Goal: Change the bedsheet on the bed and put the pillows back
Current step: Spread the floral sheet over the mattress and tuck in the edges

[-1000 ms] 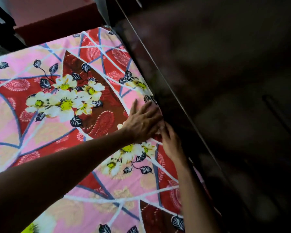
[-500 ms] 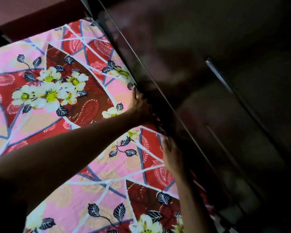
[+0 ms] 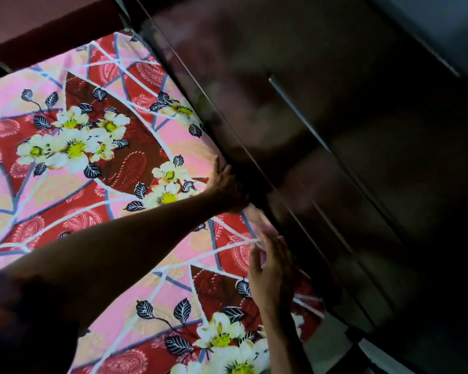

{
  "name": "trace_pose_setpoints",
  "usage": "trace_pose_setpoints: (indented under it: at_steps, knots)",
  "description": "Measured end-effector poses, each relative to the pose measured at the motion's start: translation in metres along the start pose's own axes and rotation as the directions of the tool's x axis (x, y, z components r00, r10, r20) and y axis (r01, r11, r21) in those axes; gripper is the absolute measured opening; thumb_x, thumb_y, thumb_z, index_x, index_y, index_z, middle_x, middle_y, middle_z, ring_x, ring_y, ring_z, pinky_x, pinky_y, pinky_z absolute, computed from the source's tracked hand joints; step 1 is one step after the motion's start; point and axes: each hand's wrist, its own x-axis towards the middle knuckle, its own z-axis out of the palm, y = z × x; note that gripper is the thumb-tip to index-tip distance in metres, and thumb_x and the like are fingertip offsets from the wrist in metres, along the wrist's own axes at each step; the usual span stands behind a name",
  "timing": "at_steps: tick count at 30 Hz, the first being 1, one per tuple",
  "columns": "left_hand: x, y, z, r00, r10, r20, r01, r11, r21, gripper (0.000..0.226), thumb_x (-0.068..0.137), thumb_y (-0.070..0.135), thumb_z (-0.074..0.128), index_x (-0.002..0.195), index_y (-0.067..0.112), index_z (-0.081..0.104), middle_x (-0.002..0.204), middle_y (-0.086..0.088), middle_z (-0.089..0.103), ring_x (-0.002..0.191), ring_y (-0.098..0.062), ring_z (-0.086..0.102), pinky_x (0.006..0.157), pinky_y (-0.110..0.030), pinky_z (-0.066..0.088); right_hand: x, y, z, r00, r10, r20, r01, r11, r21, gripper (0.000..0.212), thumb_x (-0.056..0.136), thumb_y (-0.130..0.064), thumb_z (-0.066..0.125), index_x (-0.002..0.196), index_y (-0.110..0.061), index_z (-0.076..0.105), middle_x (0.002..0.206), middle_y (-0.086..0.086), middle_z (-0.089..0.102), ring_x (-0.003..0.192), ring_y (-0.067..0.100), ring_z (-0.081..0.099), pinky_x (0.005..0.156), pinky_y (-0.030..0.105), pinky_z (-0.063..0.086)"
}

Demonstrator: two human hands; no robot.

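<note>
A pink and red bedsheet [image 3: 97, 168] with white flowers and dark leaves lies spread over the bed. My left hand [image 3: 227, 184] is at the sheet's right edge, thumb up on the fabric. It presses flat into the narrow dark gap beside the bed, where its fingertips are hidden. My right hand [image 3: 270, 268] is nearer to me on the same edge, fingers straight and slightly blurred, touching the sheet border. No pillow is in view.
A tall dark wardrobe [image 3: 349, 157] with long metal handles [image 3: 300, 114] stands tight against the bed's right side. A dark red headboard or ledge [image 3: 46, 28] runs along the far end. Pale floor [image 3: 333, 344] shows at the lower right.
My left hand has gone from lying flat on the sheet to pushing down into the gap at the edge. My right hand has slid back toward me along the border. The view has shifted.
</note>
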Motion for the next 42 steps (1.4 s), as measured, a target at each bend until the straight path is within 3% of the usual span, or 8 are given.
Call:
trace_pose_setpoints:
  at_steps: [3,9,15,19,25,30,36,42]
  knots:
    - [-0.014,0.001,0.001,0.987,-0.024,-0.157,0.004,0.992,-0.126,0.078,0.081,0.058,0.012,0.119,0.022,0.071,0.129,-0.009,0.062,0.134,-0.038,0.039,0.115,-0.067,0.005,-0.011,0.039,-0.009,0.983,0.122,0.139,-0.103,0.986,-0.134,0.066,0.098,-0.068,0.027,0.149,-0.031,0.046,0.147,-0.003,0.053,0.129,0.019,0.052,0.105,0.045,0.044]
    - [-0.087,0.051,0.023,0.935,-0.005,-0.355,-0.068,0.979,-0.194,0.053,0.095,0.054,0.032,0.129,0.028,0.063,0.144,-0.006,0.053,0.137,-0.033,0.044,0.113,-0.068,0.021,0.013,0.056,-0.032,0.873,0.246,0.421,-0.358,0.910,0.211,0.078,0.089,-0.080,0.029,0.137,-0.026,0.058,0.117,0.004,0.070,0.102,0.019,0.067,0.086,0.033,0.051]
    - [-0.069,0.089,0.024,0.984,0.055,-0.168,-0.071,0.993,-0.096,0.061,0.096,0.060,0.018,0.129,0.031,0.061,0.138,0.001,0.056,0.142,-0.035,0.031,0.112,-0.073,0.006,-0.033,0.037,-0.056,0.987,0.163,0.011,-0.162,0.987,-0.016,0.053,0.100,-0.050,0.044,0.142,-0.020,0.056,0.136,0.005,0.063,0.121,0.025,0.060,0.093,0.033,0.046]
    - [-0.047,0.100,0.010,0.992,0.097,-0.078,-0.098,0.995,-0.004,0.051,0.100,0.056,0.027,0.141,0.037,0.051,0.146,0.005,0.051,0.141,-0.033,0.032,0.109,-0.075,0.004,-0.061,0.067,-0.044,0.996,0.036,0.076,-0.027,0.993,-0.115,0.060,0.095,-0.059,0.044,0.142,-0.024,0.055,0.143,0.002,0.057,0.129,0.024,0.053,0.099,0.046,0.045]
    - [-0.119,0.087,0.033,0.875,0.041,-0.483,-0.200,0.938,-0.282,0.046,0.099,0.045,0.047,0.133,0.016,0.060,0.142,-0.012,0.054,0.137,-0.033,0.042,0.115,-0.051,0.029,-0.069,0.112,-0.061,0.967,0.255,0.030,-0.254,0.966,-0.044,0.050,0.099,-0.053,0.039,0.129,-0.022,0.064,0.108,0.012,0.074,0.092,0.033,0.070,0.073,0.034,0.051]
    - [-0.218,0.044,0.086,0.828,-0.353,-0.436,0.079,0.842,-0.533,0.046,0.099,0.043,0.046,0.138,0.020,0.054,0.157,-0.007,0.038,0.149,-0.027,0.025,0.117,-0.053,0.026,-0.092,0.045,-0.054,0.982,-0.001,-0.190,-0.014,0.997,-0.076,0.037,0.100,-0.031,0.053,0.129,-0.012,0.064,0.133,0.009,0.061,0.114,0.029,0.056,0.090,0.043,0.045]
    - [-0.303,-0.076,0.141,0.700,-0.680,-0.217,0.525,0.697,-0.488,0.066,0.097,0.057,0.031,0.154,0.023,0.035,0.164,-0.003,0.023,0.152,-0.027,0.016,0.118,-0.055,0.017,-0.091,-0.112,0.047,0.856,-0.509,0.091,0.485,0.852,0.197,0.041,0.101,-0.035,0.046,0.128,-0.012,0.066,0.139,0.011,0.060,0.128,0.033,0.053,0.104,0.046,0.042]
    - [-0.338,-0.145,0.177,0.600,-0.796,-0.088,0.662,0.555,-0.504,0.074,0.093,0.066,0.019,0.159,0.030,0.019,0.167,0.003,0.011,0.154,-0.022,0.003,0.121,-0.058,0.003,-0.063,-0.190,0.143,0.654,-0.708,0.265,0.726,0.687,0.043,0.050,0.097,-0.046,0.049,0.139,-0.022,0.060,0.152,0.009,0.048,0.143,0.031,0.041,0.116,0.056,0.025]
